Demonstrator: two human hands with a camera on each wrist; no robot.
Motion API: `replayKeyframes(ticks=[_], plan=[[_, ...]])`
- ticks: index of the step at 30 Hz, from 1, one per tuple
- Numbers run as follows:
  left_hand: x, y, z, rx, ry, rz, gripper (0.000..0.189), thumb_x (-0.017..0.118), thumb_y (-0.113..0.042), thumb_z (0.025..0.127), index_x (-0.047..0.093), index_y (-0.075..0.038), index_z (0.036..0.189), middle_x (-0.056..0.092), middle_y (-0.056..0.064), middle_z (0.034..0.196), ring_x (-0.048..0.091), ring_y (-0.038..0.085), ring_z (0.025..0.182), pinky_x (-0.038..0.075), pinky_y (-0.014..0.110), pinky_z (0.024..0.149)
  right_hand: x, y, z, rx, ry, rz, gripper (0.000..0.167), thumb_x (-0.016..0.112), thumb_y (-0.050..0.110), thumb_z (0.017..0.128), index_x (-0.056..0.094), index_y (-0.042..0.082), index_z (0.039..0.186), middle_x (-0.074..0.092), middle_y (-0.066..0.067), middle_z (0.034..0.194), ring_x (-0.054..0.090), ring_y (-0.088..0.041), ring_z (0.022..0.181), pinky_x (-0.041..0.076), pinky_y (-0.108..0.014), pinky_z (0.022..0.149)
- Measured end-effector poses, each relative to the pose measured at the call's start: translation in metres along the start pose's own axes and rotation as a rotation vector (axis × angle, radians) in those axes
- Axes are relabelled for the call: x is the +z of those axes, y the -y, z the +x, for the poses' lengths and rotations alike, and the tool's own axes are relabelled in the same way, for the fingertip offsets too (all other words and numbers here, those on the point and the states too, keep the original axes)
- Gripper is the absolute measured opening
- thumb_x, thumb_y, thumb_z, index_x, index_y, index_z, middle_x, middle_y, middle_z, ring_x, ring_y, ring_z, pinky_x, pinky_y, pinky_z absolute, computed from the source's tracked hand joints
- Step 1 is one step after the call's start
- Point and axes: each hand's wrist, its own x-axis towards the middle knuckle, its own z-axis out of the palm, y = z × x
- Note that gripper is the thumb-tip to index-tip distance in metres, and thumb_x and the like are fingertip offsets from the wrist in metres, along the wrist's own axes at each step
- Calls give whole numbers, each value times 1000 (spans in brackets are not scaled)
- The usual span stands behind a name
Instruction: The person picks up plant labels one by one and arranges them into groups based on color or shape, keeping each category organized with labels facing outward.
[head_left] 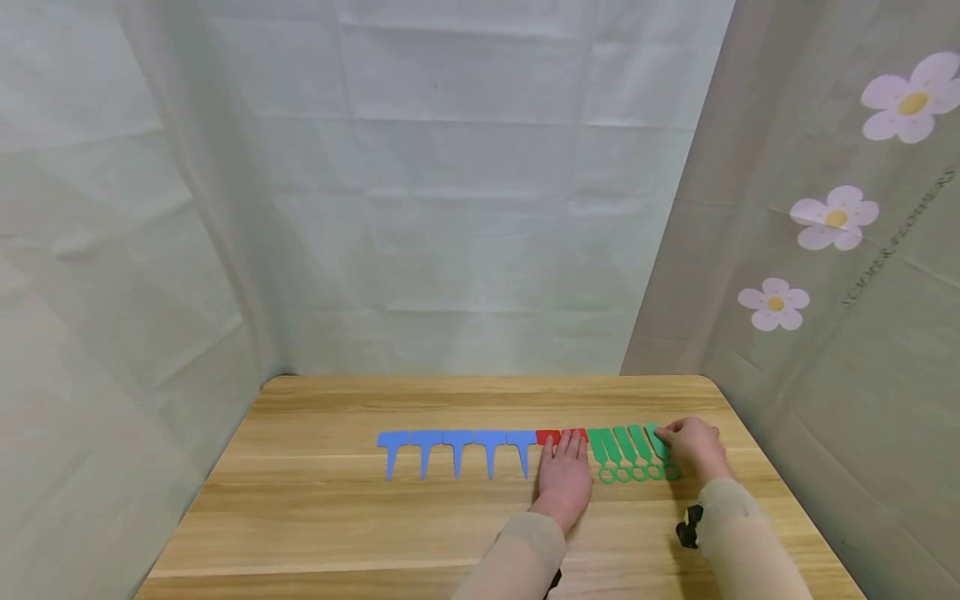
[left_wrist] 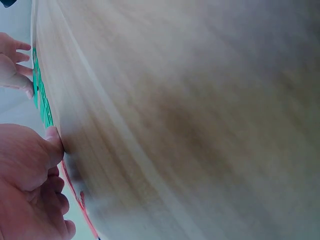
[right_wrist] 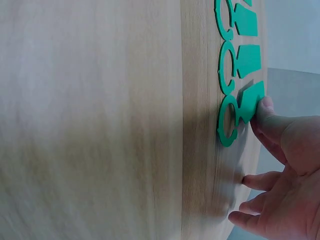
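Note:
My left hand (head_left: 566,481) lies with its fingers extended over two red plastic tags (head_left: 548,437), fingertips on their upper part and partly covering them. At the right end of the row, my right hand (head_left: 693,446) pinches the outer edge of the last green ring-ended plant tag (right_wrist: 252,101) between thumb and finger. That tag tilts slightly, casting a shadow on the wood, and its ring (right_wrist: 228,121) sits beside the neighbouring ring. Several more green tags (head_left: 622,444) stand side by side between the two hands.
Several blue T-shaped plant tags (head_left: 457,439) continue the row leftward, their pointed stems towards me. Everything lies on a wood-grain table (head_left: 315,517). Pale curtains (head_left: 465,208) enclose the back and sides, the right one printed with flowers (head_left: 834,218).

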Motion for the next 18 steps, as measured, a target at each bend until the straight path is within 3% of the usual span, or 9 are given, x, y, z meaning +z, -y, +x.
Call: replayKeyframes(ticks=[3, 10, 15, 18], plan=[[0, 0, 0, 0, -10, 12, 59, 59, -40, 110, 47, -20, 164, 38, -6, 171, 29, 15, 160, 26, 43, 130, 1, 1, 1, 0, -11, -14, 41, 60, 38, 111, 76, 0, 111, 68, -22, 108, 8, -74, 145, 24, -82, 112], [-2, 0, -3, 5, -25, 17, 56, 55, -37, 111, 47, -20, 164, 39, -6, 171, 31, 15, 159, 27, 42, 129, -3, 0, -4, -10, -32, -28, 46, 58, 40, 111, 75, -3, 116, 67, -27, 117, 43, -61, 127, 40, -75, 101], [1, 1, 1, 7, -27, 26, 63, 60, -42, 109, 44, -19, 166, 37, -5, 172, 28, 16, 160, 26, 42, 130, -5, -3, -4, -30, -26, -6, 52, 56, 41, 112, 70, -7, 126, 63, -34, 132, 48, -60, 128, 41, -74, 104], [7, 3, 3, 22, -76, 27, 67, 63, -45, 107, 43, -20, 166, 35, -6, 173, 27, 15, 160, 27, 41, 129, -7, -5, -6, -64, -28, 6, 57, 51, 42, 113, 66, -10, 131, 61, -35, 136, 51, -59, 128, 43, -72, 104]])
